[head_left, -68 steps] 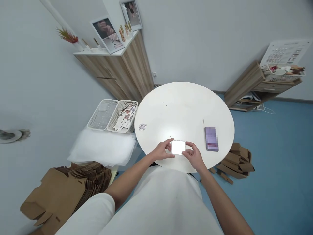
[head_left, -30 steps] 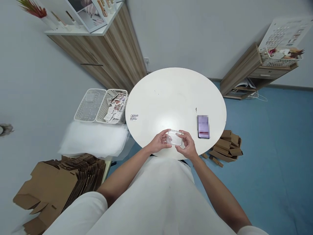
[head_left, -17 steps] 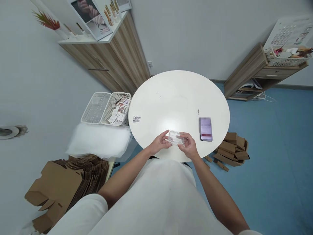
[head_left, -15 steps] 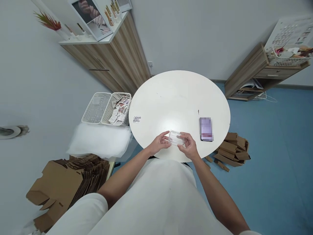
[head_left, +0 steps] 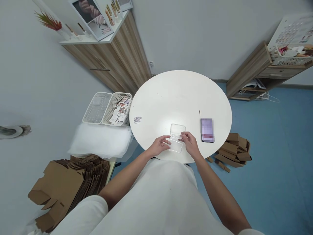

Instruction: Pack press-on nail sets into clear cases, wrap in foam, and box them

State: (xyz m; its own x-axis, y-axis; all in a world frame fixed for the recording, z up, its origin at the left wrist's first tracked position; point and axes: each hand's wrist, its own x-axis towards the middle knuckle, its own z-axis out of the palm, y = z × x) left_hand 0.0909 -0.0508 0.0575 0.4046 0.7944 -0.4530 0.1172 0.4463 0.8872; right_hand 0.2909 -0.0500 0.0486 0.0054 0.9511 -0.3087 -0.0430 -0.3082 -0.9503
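A clear plastic case (head_left: 176, 147) lies unfolded in front of me near the table's front edge, its lid hinged back and away from me. My right hand (head_left: 190, 143) grips its right side near the hinge, thumb and fingers closed on the edge. On the other side, my left hand (head_left: 160, 145) has its fingertips at the case's left edge, fingers slightly curled and partly apart. Nothing shows clearly inside the case. A small sheet of nail tips (head_left: 137, 119) rests at the left of the white round table (head_left: 181, 94).
A phone (head_left: 207, 130) lies on the right of the table. To the left stand a white basket with printed cards (head_left: 119, 111) and a basket of clear pieces (head_left: 97, 107). Below are translucent sheets (head_left: 100, 138) and stacked cardboard boxes (head_left: 61, 182). More cardboard (head_left: 234, 148) sits on the floor at right.
The clear plastic case was closed between both hands and is now opened out, its lid swung away from me. Both hands have stayed at its sides.
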